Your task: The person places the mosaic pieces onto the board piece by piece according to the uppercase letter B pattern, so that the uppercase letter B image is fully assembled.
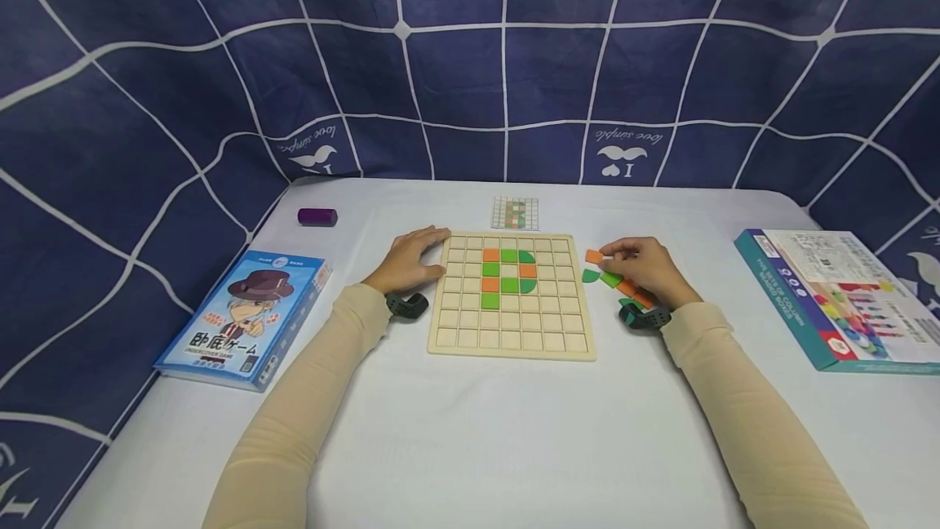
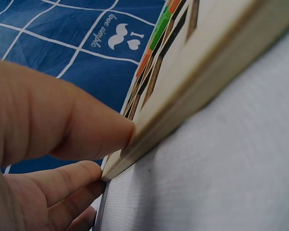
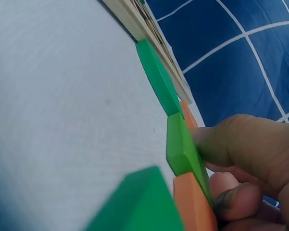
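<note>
A square wooden grid board (image 1: pixel 455 340) holds orange, light green and rounded dark green tiles arranged like a letter P. My left hand (image 1: pixel 413 258) rests at its upper left corner, the thumb (image 2: pixel 101 130) against the edge and the fairly straight fingers at the corner. Right of the board, my right hand (image 1: pixel 646 268) bends over loose tiles. Its thumb and index fingertips are at the right edge of an orange square tile (image 1: pixel 593 256); I cannot tell whether they pinch it. Beside them lie a light green tile (image 3: pixel 179 144) and a rounded dark green tile (image 3: pixel 157 74), with more tiles partly hidden under the hand.
A small pattern card (image 1: pixel 516 213) lies just beyond the board. To the left are a purple cylinder (image 1: pixel 317 217) and a blue game box (image 1: pixel 246 317); a teal-edged box (image 1: pixel 844 300) lies far right. A dark blue cloth (image 1: pixel 470 72) hangs behind the white table.
</note>
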{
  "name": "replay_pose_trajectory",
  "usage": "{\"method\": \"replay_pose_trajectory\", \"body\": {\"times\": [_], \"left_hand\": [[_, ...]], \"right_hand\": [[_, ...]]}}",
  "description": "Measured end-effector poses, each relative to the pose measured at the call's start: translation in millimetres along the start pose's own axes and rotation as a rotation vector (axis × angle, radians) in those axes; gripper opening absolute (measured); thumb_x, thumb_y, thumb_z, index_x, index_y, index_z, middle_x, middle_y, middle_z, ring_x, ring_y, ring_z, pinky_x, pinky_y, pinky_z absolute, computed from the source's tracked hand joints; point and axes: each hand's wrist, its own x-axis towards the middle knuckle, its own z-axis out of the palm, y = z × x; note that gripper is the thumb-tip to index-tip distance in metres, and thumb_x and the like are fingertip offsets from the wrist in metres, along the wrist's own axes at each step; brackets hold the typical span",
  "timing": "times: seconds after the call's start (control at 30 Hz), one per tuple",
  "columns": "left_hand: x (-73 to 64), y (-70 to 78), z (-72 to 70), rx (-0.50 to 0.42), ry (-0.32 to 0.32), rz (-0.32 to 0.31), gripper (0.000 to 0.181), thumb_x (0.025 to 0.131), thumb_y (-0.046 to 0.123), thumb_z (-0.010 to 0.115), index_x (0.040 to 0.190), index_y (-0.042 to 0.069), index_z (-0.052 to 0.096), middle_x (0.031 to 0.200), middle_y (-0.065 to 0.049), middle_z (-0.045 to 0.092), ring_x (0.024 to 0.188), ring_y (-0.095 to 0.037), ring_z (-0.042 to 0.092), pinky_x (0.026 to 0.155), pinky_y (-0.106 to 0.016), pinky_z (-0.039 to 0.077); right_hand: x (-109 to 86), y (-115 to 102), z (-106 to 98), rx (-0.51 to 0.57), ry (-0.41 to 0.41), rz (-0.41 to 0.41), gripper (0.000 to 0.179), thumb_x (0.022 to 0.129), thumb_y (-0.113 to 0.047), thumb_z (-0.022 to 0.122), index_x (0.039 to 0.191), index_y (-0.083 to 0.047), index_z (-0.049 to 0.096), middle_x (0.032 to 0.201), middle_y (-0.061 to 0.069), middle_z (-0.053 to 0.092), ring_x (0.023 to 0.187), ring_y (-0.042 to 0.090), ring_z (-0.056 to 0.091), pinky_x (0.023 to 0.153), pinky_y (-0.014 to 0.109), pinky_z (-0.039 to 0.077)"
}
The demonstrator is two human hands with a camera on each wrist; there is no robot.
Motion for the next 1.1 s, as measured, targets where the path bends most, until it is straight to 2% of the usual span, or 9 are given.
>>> {"method": "replay_pose_trajectory", "body": {"times": [0.2, 0.4, 0.57, 0.67, 0.8, 1.1], "left_hand": [[0.5, -0.6, 0.4, 0.000, 0.002, 0.001, 0.075, 0.092, 0.018, 0.070, 0.161, 0.000, 0.048, 0.168, -0.017, 0.045, 0.163, -0.035, 0.029, 0.133, -0.052, 0.016], [1.1, -0.7, 1.1, 0.003, 0.005, 0.005, 0.075, 0.091, 0.018, 0.070, 0.160, 0.000, 0.049, 0.168, -0.017, 0.046, 0.163, -0.034, 0.029, 0.133, -0.052, 0.016], [0.2, -0.7, 0.2, 0.002, 0.005, 0.008, 0.075, 0.091, 0.017, 0.070, 0.160, -0.001, 0.049, 0.168, -0.018, 0.046, 0.163, -0.035, 0.029, 0.133, -0.053, 0.017], [-0.1, -1.1, 0.0, -0.001, 0.005, 0.010, 0.075, 0.091, 0.017, 0.070, 0.160, -0.001, 0.049, 0.168, -0.018, 0.046, 0.162, -0.035, 0.029, 0.133, -0.053, 0.017], [0.1, -1.2, 0.3, -0.005, 0.004, 0.009, 0.075, 0.091, 0.017, 0.070, 0.160, -0.001, 0.048, 0.168, -0.018, 0.045, 0.163, -0.035, 0.029, 0.133, -0.053, 0.016], [1.0, -2.2, 0.8, -0.008, 0.004, 0.009, 0.076, 0.091, 0.018, 0.070, 0.161, -0.001, 0.048, 0.169, -0.018, 0.044, 0.163, -0.035, 0.029, 0.133, -0.052, 0.015]], "right_hand": [[-1.5, -4.4, -1.7, -0.007, 0.004, -0.017, 0.036, 0.098, -0.017, 0.077, 0.126, 0.005, 0.074, 0.089, 0.001, 0.063, 0.075, 0.013, 0.053, 0.058, 0.023, 0.043], [-4.9, -14.1, -4.4, 0.029, 0.003, -0.086, 0.034, 0.099, -0.016, 0.077, 0.126, 0.004, 0.074, 0.094, 0.005, 0.065, 0.067, 0.011, 0.054, 0.056, 0.023, 0.048], [-6.3, -24.6, -2.7, 0.072, -0.044, -0.123, 0.032, 0.100, -0.013, 0.073, 0.127, 0.005, 0.073, 0.100, 0.009, 0.075, 0.067, 0.012, 0.058, 0.057, 0.023, 0.051], [-7.3, -31.8, 0.1, 0.125, -0.096, -0.120, 0.037, 0.100, -0.013, 0.075, 0.131, 0.006, 0.070, 0.101, 0.012, 0.080, 0.069, 0.011, 0.063, 0.059, 0.023, 0.053], [-9.6, -42.3, 5.7, 0.198, -0.164, -0.098, 0.042, 0.100, -0.015, 0.077, 0.135, 0.006, 0.066, 0.099, 0.008, 0.082, 0.068, 0.009, 0.064, 0.059, 0.023, 0.052], [-15.7, -60.7, 27.4, 0.435, -0.277, -0.043, 0.035, 0.100, -0.007, 0.076, 0.131, 0.002, 0.064, 0.088, -0.005, 0.080, 0.069, 0.011, 0.060, 0.058, 0.023, 0.046]]}}
